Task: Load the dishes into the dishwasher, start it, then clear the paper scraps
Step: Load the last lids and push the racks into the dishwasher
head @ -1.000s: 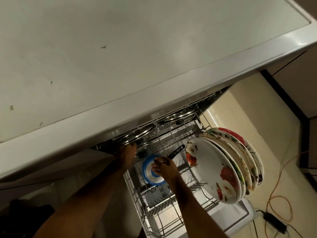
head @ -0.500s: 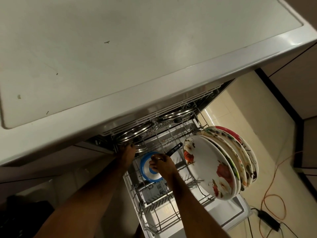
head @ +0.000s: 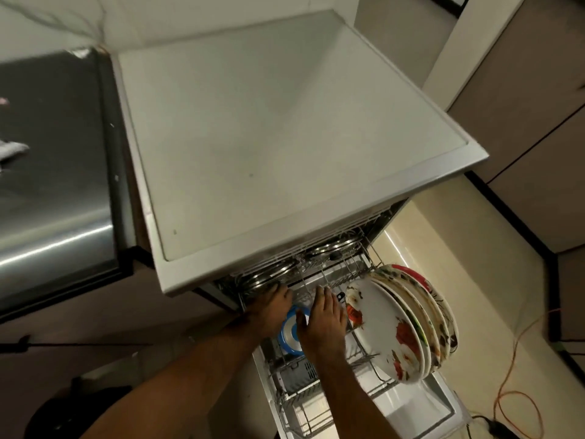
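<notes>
Several flowered plates (head: 395,331) stand on edge in the pulled-out lower rack (head: 300,403), packed close, right of both grips. Blue-rimmed dish (head: 288,335) stands upright in the same rack, between my wrists.

Right grip (head: 323,318): fingers straight, laid forward over the rack wires, thumb against the dish's rim. It holds nothing.

Left grip (head: 271,301): reaches under the front edge of the dishwasher (head: 269,137) toward the steel lids (head: 262,278) in the tier above. Fingertips are in shadow; I cannot tell whether it closes on anything.

Handling, my judgement: the blue-rimmed dish looks light and rigid, possibly plastic, and apt to tip between the tines. Take it at the top rim, thumb on one face, fingers on the other. The flowered plates look heavier, glazed and smeared, so likely slick, and they would chip if knocked together. Lift by the upper edge, one at a time.

Door (head: 418,410) lies open below the rack. Pale scraps (head: 12,150) sit on the steel counter (head: 53,191) at left, too blurred to identify.
</notes>
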The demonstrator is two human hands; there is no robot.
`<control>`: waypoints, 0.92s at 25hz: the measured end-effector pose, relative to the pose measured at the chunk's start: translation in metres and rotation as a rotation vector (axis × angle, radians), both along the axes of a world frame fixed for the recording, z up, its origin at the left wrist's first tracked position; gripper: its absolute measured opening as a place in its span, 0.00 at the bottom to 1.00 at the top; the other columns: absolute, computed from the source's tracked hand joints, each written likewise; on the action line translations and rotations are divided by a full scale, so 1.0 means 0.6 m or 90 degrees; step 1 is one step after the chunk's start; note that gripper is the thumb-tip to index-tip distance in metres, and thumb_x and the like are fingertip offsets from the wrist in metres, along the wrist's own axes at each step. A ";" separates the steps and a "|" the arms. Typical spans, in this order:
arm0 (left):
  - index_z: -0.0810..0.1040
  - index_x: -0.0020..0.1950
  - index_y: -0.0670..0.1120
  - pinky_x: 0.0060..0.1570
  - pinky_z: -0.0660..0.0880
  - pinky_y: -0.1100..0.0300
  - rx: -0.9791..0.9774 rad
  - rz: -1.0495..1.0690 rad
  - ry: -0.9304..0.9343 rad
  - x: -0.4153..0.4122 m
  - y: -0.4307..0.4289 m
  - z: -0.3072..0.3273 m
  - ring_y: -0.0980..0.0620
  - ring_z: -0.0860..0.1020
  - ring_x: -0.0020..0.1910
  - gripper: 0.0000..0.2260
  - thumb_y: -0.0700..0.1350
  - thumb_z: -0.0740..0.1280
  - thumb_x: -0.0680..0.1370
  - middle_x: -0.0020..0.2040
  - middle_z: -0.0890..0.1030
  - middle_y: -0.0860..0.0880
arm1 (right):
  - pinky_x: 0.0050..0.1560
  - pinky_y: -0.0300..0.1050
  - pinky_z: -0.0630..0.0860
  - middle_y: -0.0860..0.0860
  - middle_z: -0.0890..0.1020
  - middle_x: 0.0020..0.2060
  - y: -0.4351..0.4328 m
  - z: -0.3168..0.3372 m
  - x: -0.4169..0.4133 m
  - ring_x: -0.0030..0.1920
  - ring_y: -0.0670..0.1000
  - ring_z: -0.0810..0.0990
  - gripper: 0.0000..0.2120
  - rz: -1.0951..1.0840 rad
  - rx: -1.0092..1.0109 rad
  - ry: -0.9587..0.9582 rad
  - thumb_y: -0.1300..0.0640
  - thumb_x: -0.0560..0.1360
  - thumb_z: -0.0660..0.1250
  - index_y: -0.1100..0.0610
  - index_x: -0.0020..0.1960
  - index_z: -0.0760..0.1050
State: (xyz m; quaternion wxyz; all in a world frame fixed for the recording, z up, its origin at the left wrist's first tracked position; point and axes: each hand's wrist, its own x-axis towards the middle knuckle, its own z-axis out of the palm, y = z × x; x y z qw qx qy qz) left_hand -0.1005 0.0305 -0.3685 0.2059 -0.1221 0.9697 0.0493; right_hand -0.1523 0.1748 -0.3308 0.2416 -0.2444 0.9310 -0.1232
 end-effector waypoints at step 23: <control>0.52 0.84 0.40 0.82 0.47 0.48 -0.200 0.019 0.321 0.200 -0.136 0.627 0.43 0.50 0.83 0.40 0.51 0.69 0.79 0.84 0.53 0.40 | 0.82 0.62 0.47 0.54 0.48 0.85 -0.174 0.535 0.120 0.84 0.54 0.45 0.38 0.309 -0.197 0.328 0.34 0.84 0.36 0.56 0.85 0.46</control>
